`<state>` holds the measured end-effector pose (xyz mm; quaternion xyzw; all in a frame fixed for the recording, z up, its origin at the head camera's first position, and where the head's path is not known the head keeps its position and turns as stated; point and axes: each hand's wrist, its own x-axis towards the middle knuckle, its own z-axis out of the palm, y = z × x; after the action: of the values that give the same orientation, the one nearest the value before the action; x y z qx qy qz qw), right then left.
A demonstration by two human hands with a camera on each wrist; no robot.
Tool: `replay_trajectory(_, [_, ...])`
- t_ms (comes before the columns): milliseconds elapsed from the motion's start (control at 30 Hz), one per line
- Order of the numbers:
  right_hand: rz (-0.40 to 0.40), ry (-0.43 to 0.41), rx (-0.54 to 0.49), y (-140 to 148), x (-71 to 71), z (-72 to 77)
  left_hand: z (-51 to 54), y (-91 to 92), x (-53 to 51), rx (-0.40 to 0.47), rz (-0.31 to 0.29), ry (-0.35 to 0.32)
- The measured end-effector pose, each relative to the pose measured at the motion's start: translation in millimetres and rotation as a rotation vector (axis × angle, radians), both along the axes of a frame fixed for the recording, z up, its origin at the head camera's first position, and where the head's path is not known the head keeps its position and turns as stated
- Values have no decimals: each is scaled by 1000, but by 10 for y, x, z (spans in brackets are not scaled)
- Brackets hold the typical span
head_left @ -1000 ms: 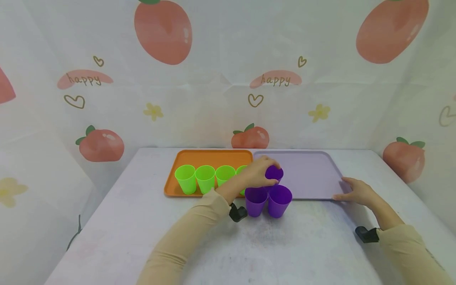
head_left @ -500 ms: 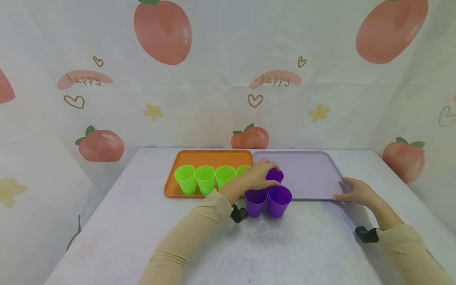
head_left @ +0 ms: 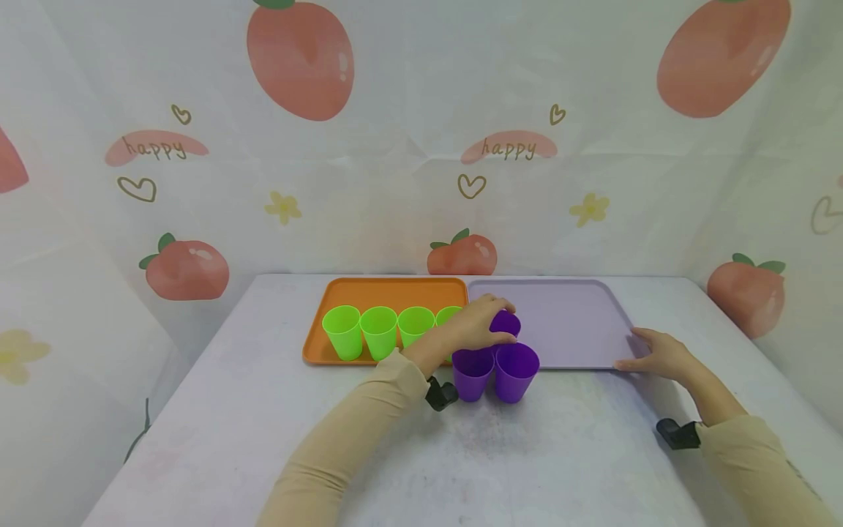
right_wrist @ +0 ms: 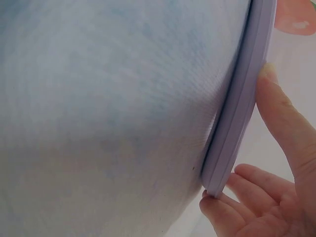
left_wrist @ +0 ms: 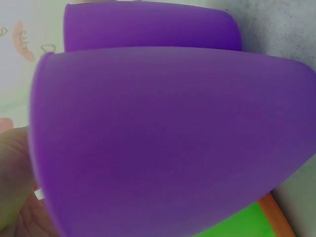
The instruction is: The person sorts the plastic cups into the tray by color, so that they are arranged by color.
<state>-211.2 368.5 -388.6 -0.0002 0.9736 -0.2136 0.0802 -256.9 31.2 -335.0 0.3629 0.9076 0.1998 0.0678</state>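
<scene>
My left hand reaches across the front purple cups and grips a purple cup at the lilac tray's left end, fingers and thumb around its upper part. Two more purple cups stand upright side by side on the table in front, a left one and a right one. A near purple cup fills the left wrist view and hides most of the hand. My right hand holds the front right corner of the lilac tray; its thumb and fingers touch the rim.
An orange tray adjoins the lilac tray on the left. Several bright green cups stand in a row on it, the rightmost partly behind my left hand. A printed cloth hangs behind the white table.
My left hand has shifted very slightly, and the purple cup in it has edged a little to the left. The right hand and the trays stay where they were.
</scene>
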Motion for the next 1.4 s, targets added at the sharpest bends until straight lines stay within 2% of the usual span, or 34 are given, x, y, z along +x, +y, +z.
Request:
replay_trajectory(167, [1, -3, -4, -8, 2, 10, 37, -47, 7, 51, -10, 9])
replay_trajectory(367, [0, -13, -9, -4, -3, 14, 93, -102, 39, 71, 0, 4])
replay_trajectory(567, [-3, -14, -3, 2, -8, 5, 119, -170, 91, 92, -9, 47])
replay_trajectory(767, [1, -5, -2, -3, -2, 11, 152, -292, 196, 151, -68, 94])
replay_trajectory(933, [5, -2, 4, 1, -2, 11, 155, -391, 288, 171, -93, 100])
replay_trajectory(1200, [7, 4, 7, 5, -7, 7, 110, -500, 441, 135, -87, 97])
replay_trajectory(1400, [2, -1, 4, -5, -1, 12, 78, -567, 520, 134, -77, 60])
